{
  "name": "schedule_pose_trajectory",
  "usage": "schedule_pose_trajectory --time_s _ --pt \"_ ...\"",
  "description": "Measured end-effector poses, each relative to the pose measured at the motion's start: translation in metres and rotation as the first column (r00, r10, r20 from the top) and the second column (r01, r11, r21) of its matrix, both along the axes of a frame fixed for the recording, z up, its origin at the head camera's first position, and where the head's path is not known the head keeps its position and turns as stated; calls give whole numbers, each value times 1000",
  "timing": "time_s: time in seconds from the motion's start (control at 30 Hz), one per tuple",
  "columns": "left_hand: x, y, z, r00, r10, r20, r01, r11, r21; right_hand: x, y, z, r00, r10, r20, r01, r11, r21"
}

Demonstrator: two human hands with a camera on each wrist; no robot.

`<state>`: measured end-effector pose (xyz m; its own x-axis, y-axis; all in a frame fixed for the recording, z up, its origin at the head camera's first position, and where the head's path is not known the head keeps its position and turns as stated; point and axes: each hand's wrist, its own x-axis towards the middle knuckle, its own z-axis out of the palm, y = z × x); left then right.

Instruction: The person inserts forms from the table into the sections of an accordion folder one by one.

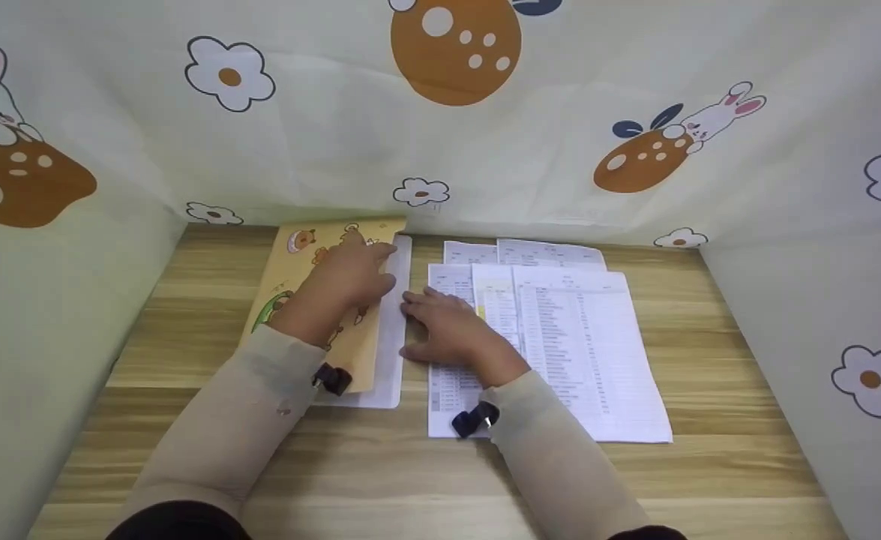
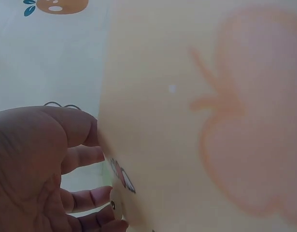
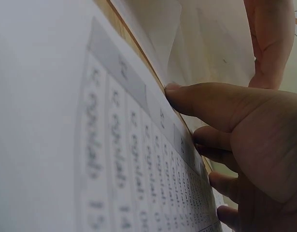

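A tan cover [image 1: 365,360] printed with cartoon figures lies at the left of the table. White sheets or a translucent sleeve [image 1: 391,375] show past its right edge; I cannot tell which. My left hand [image 1: 350,271] rests on the cover's upper right part, fingers spread. In the left wrist view its fingertips touch the cover's printed surface. On the right are several printed paper sheets [image 1: 597,352], overlapping. My right hand [image 1: 451,326] lies on the left edge of these sheets, its fingers stretched toward the cover. The right wrist view shows its thumb [image 3: 201,99] by the paper's edge.
Behind the front sheets, two more printed sheets [image 1: 552,253] stick out toward the back. A pale curtain [image 1: 320,135] with rabbits and flowers hangs round the back and sides of the wooden table [image 1: 725,450]. Small black cameras [image 1: 474,420] sit at both wrists.
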<state>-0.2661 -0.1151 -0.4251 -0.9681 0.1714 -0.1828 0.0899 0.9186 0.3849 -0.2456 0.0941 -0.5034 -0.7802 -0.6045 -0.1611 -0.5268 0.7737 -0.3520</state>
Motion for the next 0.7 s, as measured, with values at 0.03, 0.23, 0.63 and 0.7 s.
schedule_pose_trajectory --time_s 0.03,0.23,0.63,0.7 --pt "0 -1 1 1000 5 4 -6 1000 9 0 0 0 1000 -1 2 1 1000 0" --pt "0 -6 6 1000 7 18 -8 1000 25 0 0 -1 1000 -15 16 15 1000 3" --pt "8 -13 19 1000 15 -5 -14 998 68 -1 -1 -1 999 -24 23 24 1000 11" --pt "10 -15 22 1000 18 -10 -17 997 74 -2 -1 -1 999 -30 25 29 999 13"
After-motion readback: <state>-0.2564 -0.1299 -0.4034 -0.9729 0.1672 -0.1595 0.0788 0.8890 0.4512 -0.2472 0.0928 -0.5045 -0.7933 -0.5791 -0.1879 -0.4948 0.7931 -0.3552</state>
